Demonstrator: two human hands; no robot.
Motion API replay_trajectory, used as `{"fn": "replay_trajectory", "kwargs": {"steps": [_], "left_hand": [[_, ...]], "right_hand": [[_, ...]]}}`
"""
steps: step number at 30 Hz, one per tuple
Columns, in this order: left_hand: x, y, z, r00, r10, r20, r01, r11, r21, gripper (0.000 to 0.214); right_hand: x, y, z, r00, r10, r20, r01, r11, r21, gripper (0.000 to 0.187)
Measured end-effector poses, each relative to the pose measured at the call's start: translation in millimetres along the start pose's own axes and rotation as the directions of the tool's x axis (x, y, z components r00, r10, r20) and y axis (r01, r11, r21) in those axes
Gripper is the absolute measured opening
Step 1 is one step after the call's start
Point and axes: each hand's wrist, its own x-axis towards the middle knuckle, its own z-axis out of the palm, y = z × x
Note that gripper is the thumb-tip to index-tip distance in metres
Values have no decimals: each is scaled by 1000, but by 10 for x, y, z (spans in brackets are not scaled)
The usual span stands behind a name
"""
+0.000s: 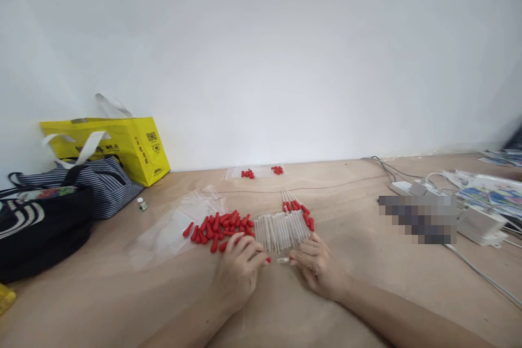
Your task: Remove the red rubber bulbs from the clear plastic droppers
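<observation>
Pinched in my left hand (240, 267) is a red rubber dropper bulb (268, 260), its end poking out past the fingertips. My right hand (317, 267) is closed on a clear glass dropper tube (283, 260), whose end points left at the bulb. A small gap separates bulb and tube. Just beyond both hands lies a row of clear glass tubes (279, 231). A heap of loose red bulbs (220, 224) spreads beside my left hand. Past the row, several droppers with red bulbs on them (294, 205) lie with tips pointing away from me.
Clear plastic bags (173, 228) lie left of the heap. A bag of bulbs and tubes (264, 173) rests near the wall. At left are a yellow bag (142, 147), a striped bag (110, 185), a black bag (49, 228) and a small bottle (142, 204). Chargers and cables (481, 223) occupy the right.
</observation>
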Motion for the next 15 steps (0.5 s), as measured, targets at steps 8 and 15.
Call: {"fn": "replay_trajectory", "kwargs": {"steps": [8, 15], "left_hand": [[63, -511, -182, 919, -356, -170, 356, 934, -34, 26], [-48, -1092, -356, 717, -671, -189, 687, 726, 28, 36]], "right_hand": [[-71, 314, 17, 931, 356, -77, -345, 930, 124, 31], [278, 350, 180, 896, 442, 43, -442, 897, -11, 28]]}}
